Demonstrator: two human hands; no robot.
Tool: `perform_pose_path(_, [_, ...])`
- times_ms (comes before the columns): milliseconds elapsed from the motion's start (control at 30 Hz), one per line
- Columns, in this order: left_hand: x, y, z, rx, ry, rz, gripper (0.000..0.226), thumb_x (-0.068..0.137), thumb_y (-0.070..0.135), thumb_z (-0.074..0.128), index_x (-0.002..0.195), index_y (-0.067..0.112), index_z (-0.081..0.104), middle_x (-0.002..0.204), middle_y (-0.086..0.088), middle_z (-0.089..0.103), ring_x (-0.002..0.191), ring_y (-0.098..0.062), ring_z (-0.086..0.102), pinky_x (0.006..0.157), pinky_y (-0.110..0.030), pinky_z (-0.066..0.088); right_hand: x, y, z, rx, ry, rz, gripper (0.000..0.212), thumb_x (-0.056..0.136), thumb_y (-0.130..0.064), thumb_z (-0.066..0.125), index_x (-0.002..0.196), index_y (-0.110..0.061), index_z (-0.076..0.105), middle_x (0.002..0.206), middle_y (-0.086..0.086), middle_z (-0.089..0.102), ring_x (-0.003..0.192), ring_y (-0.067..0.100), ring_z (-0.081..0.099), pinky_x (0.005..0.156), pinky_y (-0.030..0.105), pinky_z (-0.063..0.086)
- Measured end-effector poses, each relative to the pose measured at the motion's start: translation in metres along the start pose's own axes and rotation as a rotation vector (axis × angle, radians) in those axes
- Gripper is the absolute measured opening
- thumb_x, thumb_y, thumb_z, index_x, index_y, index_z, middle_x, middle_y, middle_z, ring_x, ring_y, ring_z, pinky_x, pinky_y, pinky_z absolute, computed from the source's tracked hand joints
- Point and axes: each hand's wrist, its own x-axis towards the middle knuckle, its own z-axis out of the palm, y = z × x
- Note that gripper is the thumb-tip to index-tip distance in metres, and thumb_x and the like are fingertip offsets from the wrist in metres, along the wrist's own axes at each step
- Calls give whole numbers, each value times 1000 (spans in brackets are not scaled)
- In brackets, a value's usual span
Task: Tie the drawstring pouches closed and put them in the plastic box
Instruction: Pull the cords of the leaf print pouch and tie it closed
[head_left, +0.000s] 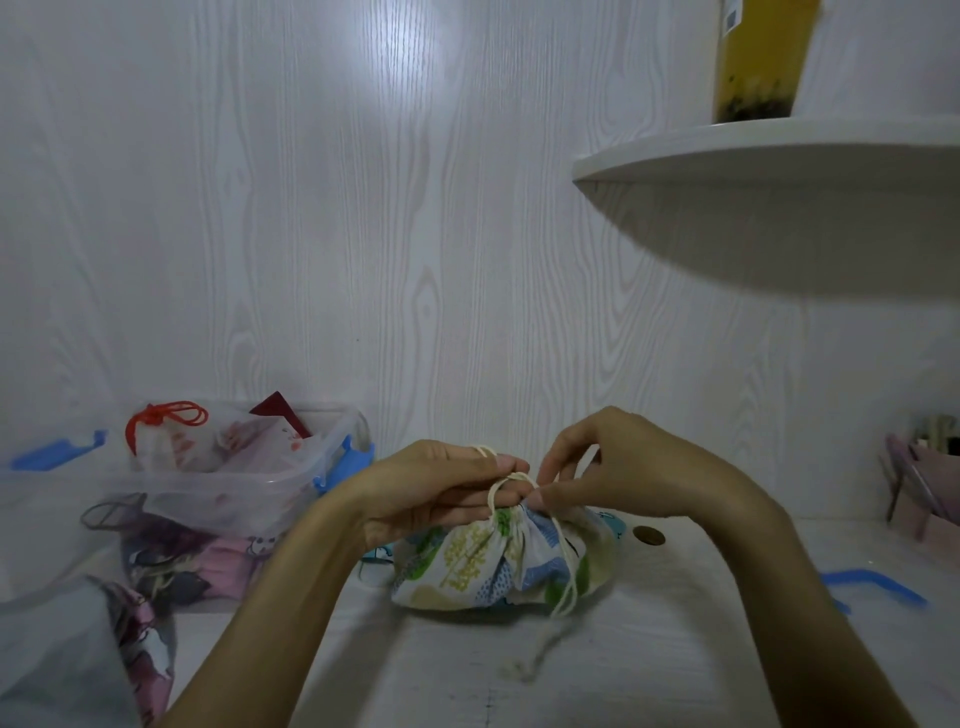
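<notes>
One white table (649, 675), lower frame. One plastic box (291, 483), left of centre, holding a sheer pouch with a red cord (166, 418). One printed pouch (498, 564), centre, on the table. Left hand (441, 491) grasps its gathered neck; right hand (613, 467) pinches the cream drawstring (563, 577). One coin (649, 535), just right of the printed pouch.

A home nook: pale wood-grain wall (311, 208), corner shelf (779, 156) holding a drink cup (758, 57).
</notes>
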Motion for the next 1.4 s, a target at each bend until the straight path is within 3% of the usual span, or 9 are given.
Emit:
perform_pose_path(167, [1,-1,-1,42,35,16,31,66,20,68,94,9,74,88,-10,75,72,-9,72,56,-14,55,5,-2,8,-105,87,7,13,75,-34,75,85,-26,76,83,-3,71,78,13,65,72,30,54])
perform_pose_path(367, [3,-3,-1,-11,75,43,18,82,11,64,97,6,73,91,-8,75,72,-6,71,57,-12,55,5,-2,3,122,1,-7,6,85,-28,66,80,-29,70,80,-11,68,63,-2,58,52,9,41])
perform_pose_path(500, [4,-3,0,-41,93,70,36,62,17,74,97,6,75,101,-15,72,79,-13,69,68,-18,57,5,-5,4,208,-40,-58,6,81,-30,70,83,-29,75,81,-13,70,73,-2,62,59,9,46])
perform_pose_path(633, [1,-1,2,-24,121,69,21,53,14,75,74,13,78,83,-10,74,66,-11,69,54,-14,55,7,1,4,180,6,-39,2,80,-35,69,81,-34,71,87,-12,69,77,1,61,68,16,48])
perform_pose_path(800, [1,-3,-2,118,136,134,15,58,12,78,72,16,78,79,-5,72,70,-9,66,64,-15,54,14,10,9,72,-127,-42,21,85,-42,60,105,-37,62,110,-10,60,101,9,56,90,27,47])
perform_pose_path(900, [1,-2,-3,238,217,229,20,74,0,71,68,18,76,72,-3,71,68,-11,65,69,-20,54,18,8,14,174,-111,-43,26,82,-42,66,105,-31,66,109,-6,62,96,8,56,88,27,47])
perform_pose_path(1033, [-2,0,-4,417,329,386,22,71,-5,73,69,16,76,69,-5,73,67,-12,69,65,-20,55,19,11,15,302,-190,-57,14,83,-31,67,95,-26,64,99,0,63,84,7,59,76,19,48])
perform_pose_path(1233, [9,-16,-1,725,622,581,12,67,18,82,74,25,76,66,9,73,62,-1,68,68,-27,60,28,20,25,339,-201,47,17,94,-32,51,101,-21,63,95,2,65,80,10,58,64,16,45])
perform_pose_path(1400, [14,-23,-3,682,728,680,13,64,34,84,66,26,74,62,13,71,62,1,67,66,-35,60,38,31,36,600,-170,166,32,96,-32,49,112,-8,65,104,9,68,89,18,62,80,27,51])
